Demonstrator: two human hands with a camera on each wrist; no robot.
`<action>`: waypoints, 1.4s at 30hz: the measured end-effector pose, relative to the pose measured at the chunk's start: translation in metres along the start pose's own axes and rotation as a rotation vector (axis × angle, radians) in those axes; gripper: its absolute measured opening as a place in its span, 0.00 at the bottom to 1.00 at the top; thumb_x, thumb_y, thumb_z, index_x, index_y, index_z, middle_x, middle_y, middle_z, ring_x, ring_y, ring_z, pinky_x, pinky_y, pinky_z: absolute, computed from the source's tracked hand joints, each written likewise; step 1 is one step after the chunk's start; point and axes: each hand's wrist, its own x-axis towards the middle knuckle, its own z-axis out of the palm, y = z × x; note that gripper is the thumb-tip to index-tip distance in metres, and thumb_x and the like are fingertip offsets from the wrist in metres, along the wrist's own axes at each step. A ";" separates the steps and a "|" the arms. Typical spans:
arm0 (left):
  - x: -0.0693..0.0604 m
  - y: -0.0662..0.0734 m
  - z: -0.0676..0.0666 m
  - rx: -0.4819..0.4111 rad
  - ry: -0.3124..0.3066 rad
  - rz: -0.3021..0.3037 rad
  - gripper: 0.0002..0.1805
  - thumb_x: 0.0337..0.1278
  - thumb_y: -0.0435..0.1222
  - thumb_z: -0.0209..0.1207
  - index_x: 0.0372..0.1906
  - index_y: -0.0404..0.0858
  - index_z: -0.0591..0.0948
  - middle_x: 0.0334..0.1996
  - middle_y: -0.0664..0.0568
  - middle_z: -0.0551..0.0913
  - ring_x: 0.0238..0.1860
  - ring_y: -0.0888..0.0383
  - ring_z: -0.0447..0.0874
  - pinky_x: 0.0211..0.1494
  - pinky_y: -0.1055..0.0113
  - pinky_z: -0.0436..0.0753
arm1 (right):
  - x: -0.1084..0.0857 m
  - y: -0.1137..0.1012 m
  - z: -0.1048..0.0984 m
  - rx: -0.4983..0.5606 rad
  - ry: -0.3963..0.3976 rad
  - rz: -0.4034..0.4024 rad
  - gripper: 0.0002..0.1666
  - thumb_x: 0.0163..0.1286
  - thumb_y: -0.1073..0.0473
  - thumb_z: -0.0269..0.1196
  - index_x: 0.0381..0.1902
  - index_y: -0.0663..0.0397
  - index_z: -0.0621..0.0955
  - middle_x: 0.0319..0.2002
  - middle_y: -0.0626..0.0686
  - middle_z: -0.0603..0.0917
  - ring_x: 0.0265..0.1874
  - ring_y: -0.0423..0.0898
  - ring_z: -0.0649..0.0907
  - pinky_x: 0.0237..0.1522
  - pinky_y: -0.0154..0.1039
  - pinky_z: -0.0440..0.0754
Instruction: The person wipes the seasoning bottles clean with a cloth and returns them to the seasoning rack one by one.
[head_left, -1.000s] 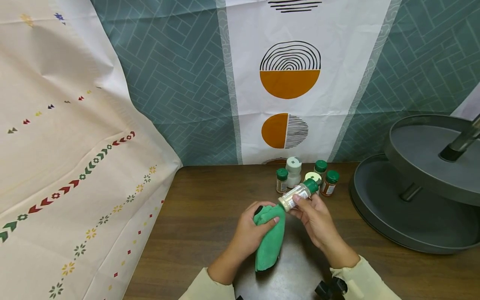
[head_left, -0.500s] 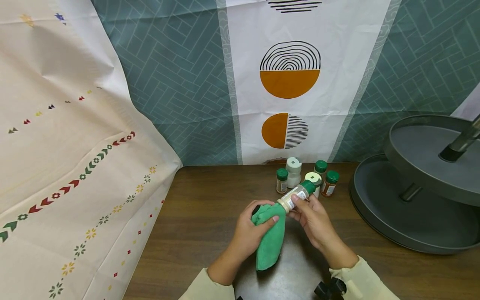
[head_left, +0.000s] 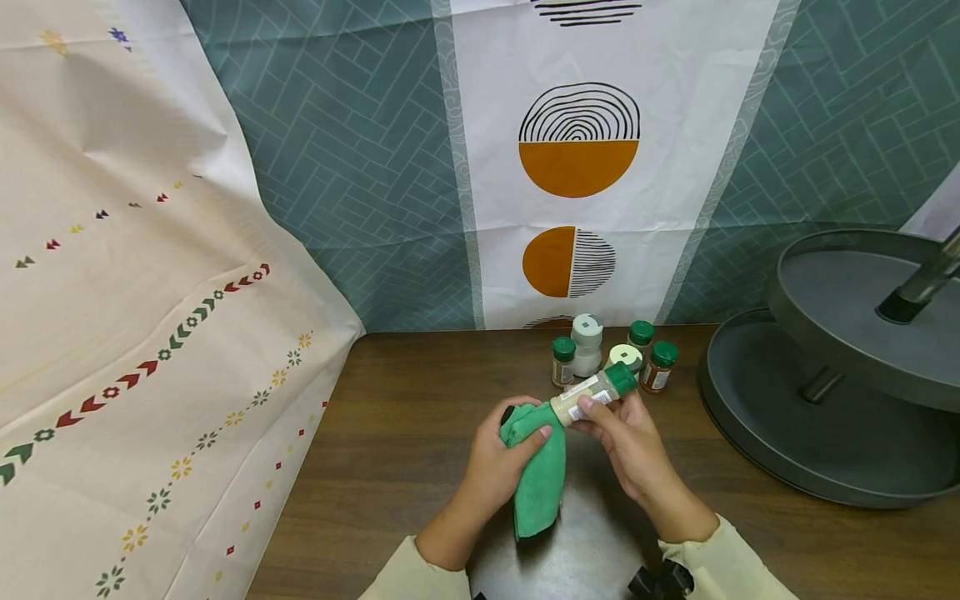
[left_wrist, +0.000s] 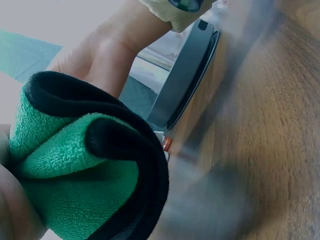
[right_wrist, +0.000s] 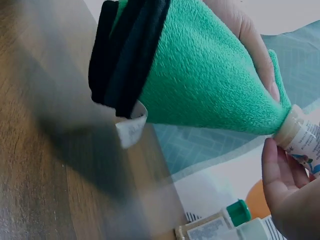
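Cloth (head_left: pixel 542 487), green and fuzzy with black edging, hangs folded over the brown wooden tabletop (head_left: pixel 397 433), and the left hand (head_left: pixel 492 458) grips it, thumb laid across the front and the other fingers mostly hidden behind the folds. At the upper right end of the cloth, a clear spice jar (head_left: pixel 579 397) with pale contents and a printed label lies at a slant in the air; its base touches the cloth while its green cap (head_left: pixel 621 377) points up and away to the right. The right hand (head_left: pixel 626 442), just right of the cloth, pinches this jar between thumb and fingers. On the black edge of the cloth, a small white tag (right_wrist: pixel 131 131) shows. Beyond the cloth, five containers stand upright in a close group: a small green-capped jar (head_left: pixel 562 364), a white bottle (head_left: pixel 587 346), a pale-lidded jar (head_left: pixel 626 356) partly hidden by the held one, another green-topped jar (head_left: pixel 641 333) and a jar of reddish contents (head_left: pixel 658 371). Well to the right of the cloth stands a dark grey two-tier tray (head_left: pixel 757 408); well to its left hangs cream fabric (head_left: pixel 150 317) with small coloured motifs. A teal backdrop (head_left: pixel 345 183) rises behind the cloth.
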 end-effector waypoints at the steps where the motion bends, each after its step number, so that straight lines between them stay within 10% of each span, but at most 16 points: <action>1: 0.000 0.000 0.000 0.004 -0.007 -0.009 0.19 0.57 0.38 0.71 0.53 0.45 0.82 0.49 0.47 0.85 0.45 0.61 0.82 0.49 0.68 0.82 | 0.000 -0.001 0.000 -0.015 0.002 0.000 0.24 0.77 0.64 0.56 0.65 0.49 0.62 0.54 0.51 0.82 0.48 0.38 0.85 0.50 0.36 0.86; 15: -0.003 -0.001 0.003 0.060 -0.126 -0.031 0.18 0.56 0.41 0.71 0.52 0.50 0.82 0.48 0.53 0.85 0.45 0.60 0.82 0.49 0.66 0.83 | 0.003 0.004 -0.003 -0.091 0.027 0.056 0.23 0.79 0.59 0.54 0.67 0.56 0.65 0.48 0.42 0.84 0.47 0.37 0.83 0.48 0.33 0.82; 32: 0.003 0.006 -0.004 -0.210 0.011 -0.001 0.18 0.59 0.34 0.69 0.54 0.40 0.81 0.49 0.48 0.84 0.45 0.60 0.84 0.48 0.65 0.85 | 0.000 -0.005 -0.003 -0.057 -0.002 0.035 0.22 0.79 0.61 0.54 0.64 0.63 0.63 0.47 0.43 0.84 0.44 0.38 0.86 0.47 0.36 0.87; 42: 0.005 0.007 -0.013 -0.258 0.058 -0.061 0.18 0.61 0.35 0.66 0.56 0.38 0.79 0.45 0.52 0.84 0.41 0.58 0.85 0.46 0.63 0.85 | 0.001 -0.015 -0.022 -0.238 0.090 -0.060 0.31 0.73 0.67 0.62 0.69 0.59 0.64 0.51 0.41 0.81 0.48 0.35 0.84 0.47 0.33 0.86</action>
